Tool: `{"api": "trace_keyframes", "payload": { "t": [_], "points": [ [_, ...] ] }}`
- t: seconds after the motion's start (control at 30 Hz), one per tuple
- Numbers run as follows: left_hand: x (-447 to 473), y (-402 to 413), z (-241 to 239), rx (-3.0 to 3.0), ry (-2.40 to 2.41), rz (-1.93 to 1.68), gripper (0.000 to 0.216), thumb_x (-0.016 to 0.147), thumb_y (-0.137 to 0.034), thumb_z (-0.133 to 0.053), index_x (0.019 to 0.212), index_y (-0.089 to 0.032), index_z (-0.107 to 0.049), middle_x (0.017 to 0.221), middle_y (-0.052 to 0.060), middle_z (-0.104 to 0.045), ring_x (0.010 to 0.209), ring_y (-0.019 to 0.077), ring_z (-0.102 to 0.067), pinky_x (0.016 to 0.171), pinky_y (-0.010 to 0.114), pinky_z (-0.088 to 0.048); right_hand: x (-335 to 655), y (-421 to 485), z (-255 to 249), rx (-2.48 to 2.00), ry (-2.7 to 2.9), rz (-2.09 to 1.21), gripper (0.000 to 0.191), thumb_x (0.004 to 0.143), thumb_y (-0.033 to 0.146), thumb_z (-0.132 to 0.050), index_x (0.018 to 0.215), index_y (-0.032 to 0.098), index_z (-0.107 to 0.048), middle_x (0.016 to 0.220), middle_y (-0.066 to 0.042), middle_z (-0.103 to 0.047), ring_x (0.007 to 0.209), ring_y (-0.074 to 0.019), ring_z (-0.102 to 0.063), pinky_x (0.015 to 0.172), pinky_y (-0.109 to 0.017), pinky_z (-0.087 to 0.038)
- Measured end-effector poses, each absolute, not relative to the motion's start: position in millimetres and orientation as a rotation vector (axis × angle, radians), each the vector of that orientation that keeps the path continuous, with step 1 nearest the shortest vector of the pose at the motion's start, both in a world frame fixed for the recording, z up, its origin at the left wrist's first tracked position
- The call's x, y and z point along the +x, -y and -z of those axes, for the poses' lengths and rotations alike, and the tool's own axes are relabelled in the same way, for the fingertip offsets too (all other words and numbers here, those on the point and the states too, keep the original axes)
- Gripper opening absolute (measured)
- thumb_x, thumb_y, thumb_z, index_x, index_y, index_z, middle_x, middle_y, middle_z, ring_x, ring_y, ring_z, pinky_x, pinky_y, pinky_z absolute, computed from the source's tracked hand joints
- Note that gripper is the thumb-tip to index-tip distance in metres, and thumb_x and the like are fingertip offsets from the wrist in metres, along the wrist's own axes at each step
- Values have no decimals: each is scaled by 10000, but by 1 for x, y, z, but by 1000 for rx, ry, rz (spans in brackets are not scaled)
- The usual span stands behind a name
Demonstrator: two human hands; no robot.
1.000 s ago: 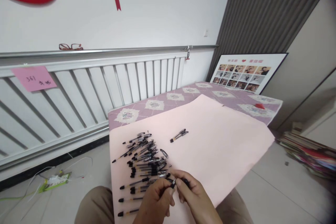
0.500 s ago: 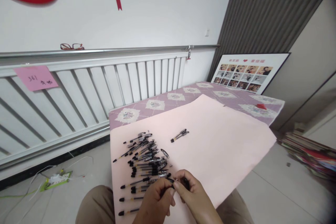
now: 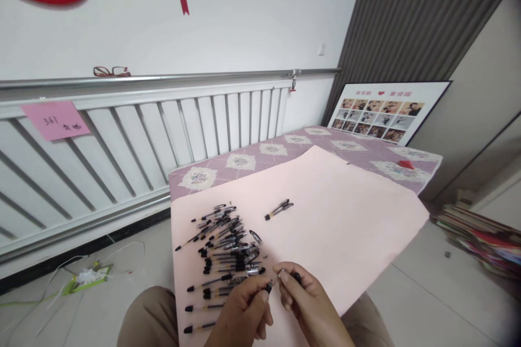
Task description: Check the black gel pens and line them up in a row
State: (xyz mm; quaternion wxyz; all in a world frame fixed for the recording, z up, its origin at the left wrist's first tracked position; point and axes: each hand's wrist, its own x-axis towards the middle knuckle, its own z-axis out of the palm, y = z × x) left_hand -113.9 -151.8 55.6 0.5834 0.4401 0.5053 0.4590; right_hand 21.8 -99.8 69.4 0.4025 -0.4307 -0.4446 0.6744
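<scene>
My left hand (image 3: 245, 309) is closed around a pen (image 3: 268, 286), most of which the fingers hide; its dark end shows past the thumb. Just to the right, my right hand (image 3: 305, 299) pinches a small silvery piece (image 3: 281, 273) between thumb and forefinger. A black pen part (image 3: 297, 277) also pokes out from behind that hand's fingers. Beside and beyond my left hand, several black gel pens and loose pen parts (image 3: 228, 249) lie in a crowded pile. Two pens (image 3: 279, 210) rest side by side, away from the pile.
Pink paper (image 3: 345, 206) covers much of the table, over a purple patterned cloth (image 3: 260, 149). A white radiator (image 3: 203, 124) runs along the wall. On the floor are a power strip (image 3: 87, 277) with cables at left and stacked papers (image 3: 480, 238) at right.
My hands have parted slightly, the right one shifting a little to the right. The silvery piece now shows apart from the pen end in my left hand.
</scene>
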Motion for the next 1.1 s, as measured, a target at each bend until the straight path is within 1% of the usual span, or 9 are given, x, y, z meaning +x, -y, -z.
{"api": "trace_keyframes", "payload": {
  "t": [0.1, 0.2, 0.27, 0.37, 0.43, 0.7, 0.9, 1.0, 1.1],
  "points": [
    [-114, 152, -51, 979, -1168, -1097, 360, 779, -456, -519, 941, -136, -543, 554, -38, -534, 373, 54, -413, 382, 182, -292, 21, 100, -67, -1057, 1043, -1724, 317, 639, 449, -696, 809, 186, -648, 468, 64, -437, 449, -88, -374, 466, -216, -309],
    [-113, 151, -46, 881, -1122, -1161, 309, 762, -421, -537, 904, -146, -524, 696, -9, -583, 386, 41, -442, 386, 181, -310, 19, 101, -65, -1058, 1096, -1681, 288, 652, 432, -689, 800, 191, -635, 475, 69, -447, 438, -77, -364, 463, -209, -307],
    [-112, 149, -43, 829, -1082, -1205, 257, 763, -384, -533, 874, -153, -508, 738, -7, -586, 383, 31, -442, 378, 176, -294, 17, 102, -64, -1065, 1167, -1632, 263, 667, 425, -677, 775, 191, -622, 536, 54, -502, 438, -67, -360, 461, -207, -309],
    [-111, 147, -39, 805, -1053, -1269, 178, 768, -317, -516, 837, -154, -495, 659, -32, -560, 360, 24, -397, 365, 171, -259, 15, 103, -63, -1087, 1257, -1572, 246, 665, 416, -674, 725, 186, -610, 630, 24, -562, 472, -77, -389, 461, -210, -323],
    [-110, 146, -37, 804, -1053, -1291, 159, 768, -296, -513, 833, -152, -496, 639, -38, -551, 352, 21, -377, 358, 170, -243, 14, 103, -62, -1108, 1313, -1546, 224, 675, 402, -666, 719, 188, -618, 611, 23, -561, 497, -93, -407, 476, -217, -333],
    [-107, 144, -33, 752, -1020, -1330, 257, 764, -391, -571, 754, -151, -480, 541, -67, -503, 294, 0, -284, 316, 174, -146, 13, 106, -61, -1069, 1500, -1493, 166, 738, 360, -622, 771, 202, -662, 562, 21, -569, 563, -133, -473, 560, -244, -367],
    [-112, 143, -27, 739, -1011, -1304, 232, 752, -356, -584, 769, -158, -465, 570, -67, -526, 292, -3, -295, 310, 168, -135, 9, 106, -58, -1037, 1471, -1547, 170, 714, 361, -643, 748, 195, -652, 557, 29, -567, 539, -125, -483, 542, -234, -379],
    [-115, 143, -29, 773, -1031, -1273, 195, 756, -329, -556, 788, -162, -460, 578, -65, -536, 292, 0, -295, 310, 166, -143, 10, 105, -55, -1044, 1386, -1568, 228, 714, 396, -645, 821, 195, -645, 611, 25, -570, 539, -118, -474, 512, -224, -381],
    [-115, 143, -33, 799, -1107, -1249, 177, 745, -309, -534, 804, -163, -453, 587, -59, -547, 296, 2, -291, 314, 165, -144, 11, 105, -56, -1023, 1184, -1587, 259, 747, 413, -617, 906, 209, -627, 651, 23, -559, 571, -122, -487, 563, -233, -424]
  ]
}}
